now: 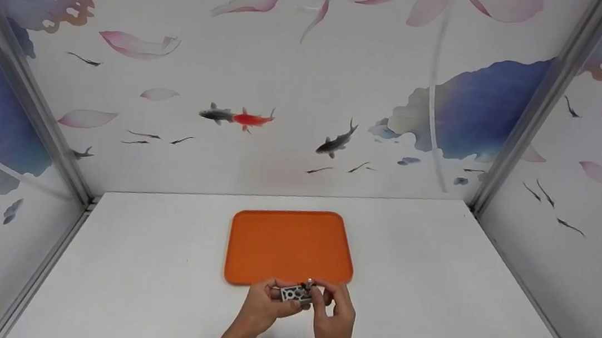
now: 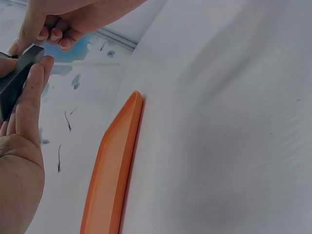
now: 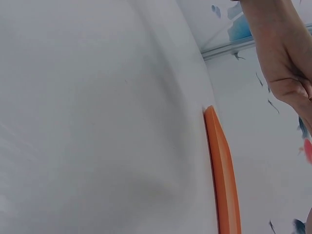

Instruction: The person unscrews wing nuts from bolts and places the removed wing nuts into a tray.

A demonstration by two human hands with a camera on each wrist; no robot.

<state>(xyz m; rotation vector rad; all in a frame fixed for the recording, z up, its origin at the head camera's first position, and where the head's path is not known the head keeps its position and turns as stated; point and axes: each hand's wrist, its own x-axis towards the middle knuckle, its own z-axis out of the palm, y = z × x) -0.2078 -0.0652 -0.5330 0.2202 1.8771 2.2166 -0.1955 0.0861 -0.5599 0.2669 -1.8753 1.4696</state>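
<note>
A small rectangular metal block (image 1: 293,293), silver with round holes in its face, is held up over the near edge of the orange tray (image 1: 293,246). My left hand (image 1: 259,309) grips its left end between thumb and fingers. At the block's right end, the thumb and index finger of my right hand (image 1: 335,319) pinch around a small shiny fitting, mostly covered by the fingertips. The left wrist view shows the dark, smooth side of the block (image 2: 20,80). In the right wrist view only my left hand (image 3: 282,58) shows well; the block is hidden there.
The tray lies flat on a white table (image 1: 145,264). Patterned white panels with grey metal corner posts (image 1: 26,73) enclose the table at the back (image 1: 299,79), left and right.
</note>
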